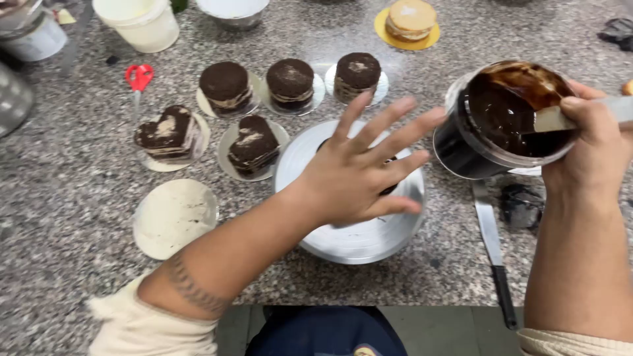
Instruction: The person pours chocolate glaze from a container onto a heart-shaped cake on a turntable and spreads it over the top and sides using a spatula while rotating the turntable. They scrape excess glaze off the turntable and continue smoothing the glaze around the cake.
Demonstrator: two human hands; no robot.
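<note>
The counter [66, 198] is showing speckled grey granite with pale flecks. The turntable [356, 240] near me is gleaming silvery white. The three round cakes [290, 82] at the far side and the two heart cakes [254, 144] to the left are showing dark brown crumb with cream streaks, sitting on silver boards. The bare board [173, 217] at the near left is looking off-white with faint brown smears. The scissors [138, 76] are showing red handles. The pale golden cake [411, 18] is sitting on a yellow board. The pot [504, 118] at the right is glistening with dark, glossy brown chocolate. My sleeves [142, 326] are looking cream.
</note>
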